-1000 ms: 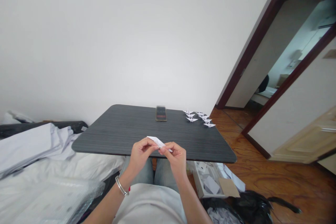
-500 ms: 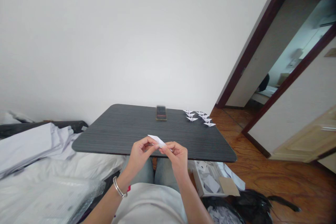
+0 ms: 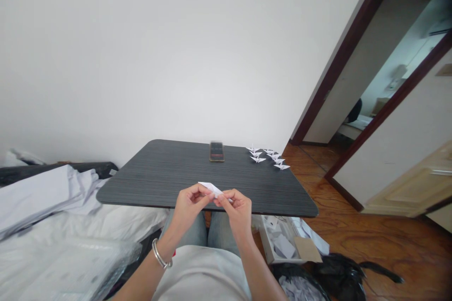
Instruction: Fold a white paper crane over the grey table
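Observation:
Above the near edge of the dark table (image 3: 155, 174), a small piece of folded white paper (image 3: 211, 187) is pinched between my two hands. My left hand (image 3: 191, 201) grips its left part with thumb and fingers, and a pointed end sticks up past the fingertips. On the other side, my right hand (image 3: 237, 206) pinches the right part, the fingers hiding much of it. The thumbs nearly meet in the middle. Several white paper cranes (image 3: 258, 160) stand in two rows at the table's far right.
A phone (image 3: 216, 151) lies near the table's back edge, by the wall. To the left, white paper sheets (image 3: 42, 193) are stacked on a bed. Right of my legs, a box (image 3: 270, 244) of paper pieces sits on the floor beside black plastic bags (image 3: 337, 275).
Both hands stay almost in place on the folded paper, with only slight finger movement. Nothing else has visibly moved.

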Tool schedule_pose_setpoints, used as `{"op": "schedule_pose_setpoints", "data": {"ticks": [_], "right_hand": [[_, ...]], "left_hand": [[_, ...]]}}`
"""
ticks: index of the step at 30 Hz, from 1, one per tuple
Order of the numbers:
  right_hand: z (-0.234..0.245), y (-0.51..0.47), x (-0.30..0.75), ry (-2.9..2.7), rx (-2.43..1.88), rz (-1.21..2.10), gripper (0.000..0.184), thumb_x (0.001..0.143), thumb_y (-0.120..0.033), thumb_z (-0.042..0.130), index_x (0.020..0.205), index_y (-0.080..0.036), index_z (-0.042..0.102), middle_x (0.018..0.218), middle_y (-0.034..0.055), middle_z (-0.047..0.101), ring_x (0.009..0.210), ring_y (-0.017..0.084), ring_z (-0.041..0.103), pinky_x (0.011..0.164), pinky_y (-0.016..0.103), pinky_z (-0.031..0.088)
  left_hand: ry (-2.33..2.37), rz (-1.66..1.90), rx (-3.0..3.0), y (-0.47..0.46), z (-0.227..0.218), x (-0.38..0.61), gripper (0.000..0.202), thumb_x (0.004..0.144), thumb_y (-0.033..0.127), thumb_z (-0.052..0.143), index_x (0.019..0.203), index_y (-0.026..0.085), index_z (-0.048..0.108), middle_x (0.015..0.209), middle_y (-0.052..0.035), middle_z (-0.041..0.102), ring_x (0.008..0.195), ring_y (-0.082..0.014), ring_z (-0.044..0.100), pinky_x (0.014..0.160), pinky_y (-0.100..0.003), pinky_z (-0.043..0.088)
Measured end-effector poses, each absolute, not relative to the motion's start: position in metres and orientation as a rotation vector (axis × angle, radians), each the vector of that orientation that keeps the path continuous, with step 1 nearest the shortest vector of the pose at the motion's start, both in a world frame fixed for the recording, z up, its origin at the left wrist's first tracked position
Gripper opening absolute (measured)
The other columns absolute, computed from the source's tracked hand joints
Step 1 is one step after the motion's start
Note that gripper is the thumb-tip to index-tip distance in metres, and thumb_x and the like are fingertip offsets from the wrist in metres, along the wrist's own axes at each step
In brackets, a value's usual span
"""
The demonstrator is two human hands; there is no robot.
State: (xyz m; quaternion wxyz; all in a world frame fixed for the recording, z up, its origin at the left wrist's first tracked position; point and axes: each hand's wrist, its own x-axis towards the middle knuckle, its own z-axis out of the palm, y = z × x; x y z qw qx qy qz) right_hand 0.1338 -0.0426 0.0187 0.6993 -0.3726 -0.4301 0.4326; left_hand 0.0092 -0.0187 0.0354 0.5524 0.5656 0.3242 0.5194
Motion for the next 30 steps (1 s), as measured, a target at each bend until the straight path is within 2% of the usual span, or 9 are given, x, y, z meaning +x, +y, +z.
{"op": "schedule_pose_setpoints", "data": {"ticks": [16, 23, 30], "right_hand": [[0.0152, -0.0415, 0.1359, -0.958, -0.865, 0.998, 0.009, 0.065, -0.021, 0.069, 0.062, -0.015, 0.064, 0.057, 0.0007, 0.065, 0.053, 0.012, 0.061, 0.052, 0.022, 0.050], [0.0132, -0.0389, 0.1382, -0.945, -0.824, 1.036, 0.008, 0.063, -0.020, 0.071, 0.060, -0.015, 0.065, 0.062, 0.0012, 0.067, 0.054, 0.011, 0.061, 0.053, 0.021, 0.050], [0.0142, -0.0383, 0.1401, -0.962, -0.843, 1.054, 0.011, 0.065, -0.025, 0.070, 0.063, -0.015, 0.065, 0.061, 0.0019, 0.068, 0.055, 0.013, 0.063, 0.054, 0.022, 0.051]], "left_hand": [[0.860, 1.302, 1.256, -0.0164, 0.0353, 0.0068, 0.015, 0.058, 0.021, 0.072, 0.060, 0.013, 0.060, 0.063, 0.0003, 0.062, 0.059, -0.0113, 0.057, 0.058, -0.021, 0.045], [0.869, 1.298, 1.263, -0.0149, 0.0346, 0.0057, 0.014, 0.059, 0.021, 0.072, 0.059, 0.013, 0.060, 0.062, 0.0008, 0.061, 0.060, -0.0107, 0.056, 0.060, -0.021, 0.045], [0.877, 1.298, 1.267, -0.0140, 0.0349, 0.0050, 0.015, 0.058, 0.021, 0.072, 0.060, 0.013, 0.059, 0.064, 0.0005, 0.062, 0.060, -0.0111, 0.057, 0.060, -0.021, 0.045]]}}
